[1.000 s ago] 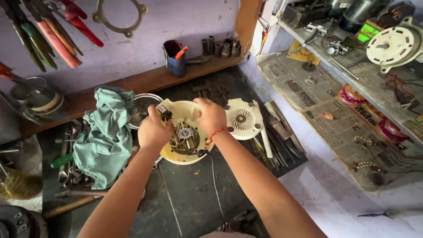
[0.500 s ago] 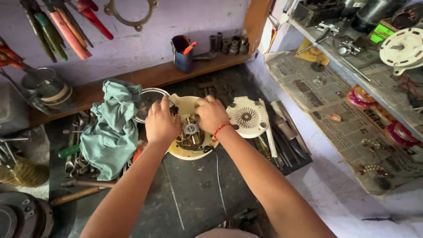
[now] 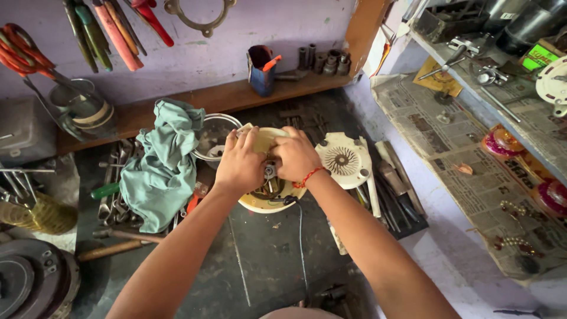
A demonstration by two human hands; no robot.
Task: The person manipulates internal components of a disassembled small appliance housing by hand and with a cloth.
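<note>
Both hands rest on a round cream plastic motor housing (image 3: 267,198) that sits at the middle of the dark workbench (image 3: 260,260). The left hand (image 3: 241,163) lies palm-down over the housing's left rim, fingers curled closed around its far edge. The right hand (image 3: 295,156), a red thread around its wrist, covers the top right, fingers bent down and gripping the part near the metal hub at its centre. Both forearms run straight in from the near edge of the bench.

Just right of the housing lies a white plastic cover (image 3: 344,160), disc-shaped with a radial vent grille. To the left, a crumpled teal cloth (image 3: 160,168) is draped over loose wrenches, touching a shallow steel bowl (image 3: 215,134) behind the housing. A blue cup (image 3: 260,69) stands on the wooden ledge at the bench's far edge. Newspaper sheets (image 3: 466,177) line the shelf along the right side, and a bright green rectangular label (image 3: 538,57) shows at the upper right corner.
</note>
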